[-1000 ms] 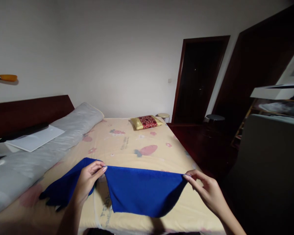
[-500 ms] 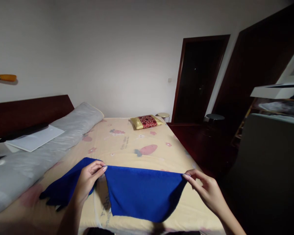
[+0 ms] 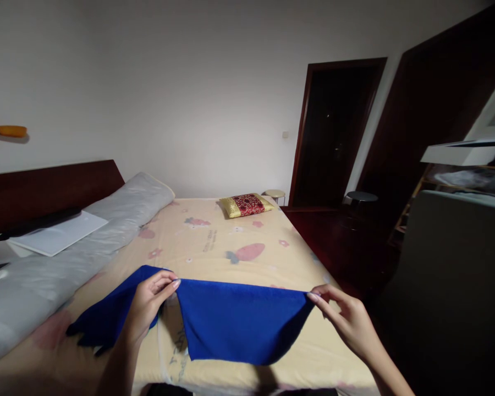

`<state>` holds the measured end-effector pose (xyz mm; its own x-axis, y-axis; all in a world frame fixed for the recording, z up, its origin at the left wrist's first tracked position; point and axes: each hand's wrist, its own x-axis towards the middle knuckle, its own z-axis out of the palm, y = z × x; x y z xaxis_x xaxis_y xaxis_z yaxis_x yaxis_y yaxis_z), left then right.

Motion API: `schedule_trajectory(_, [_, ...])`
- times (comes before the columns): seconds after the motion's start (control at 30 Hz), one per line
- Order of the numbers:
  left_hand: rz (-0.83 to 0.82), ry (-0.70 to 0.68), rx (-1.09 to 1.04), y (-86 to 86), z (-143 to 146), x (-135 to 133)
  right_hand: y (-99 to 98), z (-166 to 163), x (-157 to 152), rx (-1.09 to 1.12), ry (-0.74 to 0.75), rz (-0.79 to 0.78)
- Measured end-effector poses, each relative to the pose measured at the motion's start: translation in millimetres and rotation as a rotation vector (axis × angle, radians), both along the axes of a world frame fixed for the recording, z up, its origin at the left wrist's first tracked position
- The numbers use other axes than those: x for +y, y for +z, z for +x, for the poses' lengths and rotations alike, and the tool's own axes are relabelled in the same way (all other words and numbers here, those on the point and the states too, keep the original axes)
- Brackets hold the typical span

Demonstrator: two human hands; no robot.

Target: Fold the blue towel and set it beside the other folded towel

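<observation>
While the left hand (image 3: 147, 303) pinches one upper corner of a blue cloth (image 3: 243, 325), the right hand (image 3: 350, 320) pinches the other; cloth hangs above the near part of the bed (image 3: 214, 250). Crumpled blue fabric (image 3: 105, 314) lies on the bed, partly behind the left hand.

Seeing a cushion (image 3: 248, 205) on a bed (image 3: 284, 267), a stool (image 3: 274, 193) just beyond, a switch (image 3: 285, 135) beside a door (image 3: 334, 137), a headboard (image 3: 49, 188) at left.

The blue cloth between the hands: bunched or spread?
Spread: the left hand and right hand pinch the cloth at its upper corners, top edge nearly straight. Whether it's doubled, I cannot tell.
</observation>
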<state>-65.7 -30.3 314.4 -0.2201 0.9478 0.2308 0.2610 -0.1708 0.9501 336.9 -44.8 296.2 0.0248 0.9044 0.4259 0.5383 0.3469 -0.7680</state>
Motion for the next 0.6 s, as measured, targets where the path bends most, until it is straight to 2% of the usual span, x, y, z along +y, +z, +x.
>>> schedule_trajectory(0.6, [-0.013,-0.015,-0.024,-1.9,-2.1,0.8,-3.1,-1.4,2.7,-0.014,-0.012,-0.006])
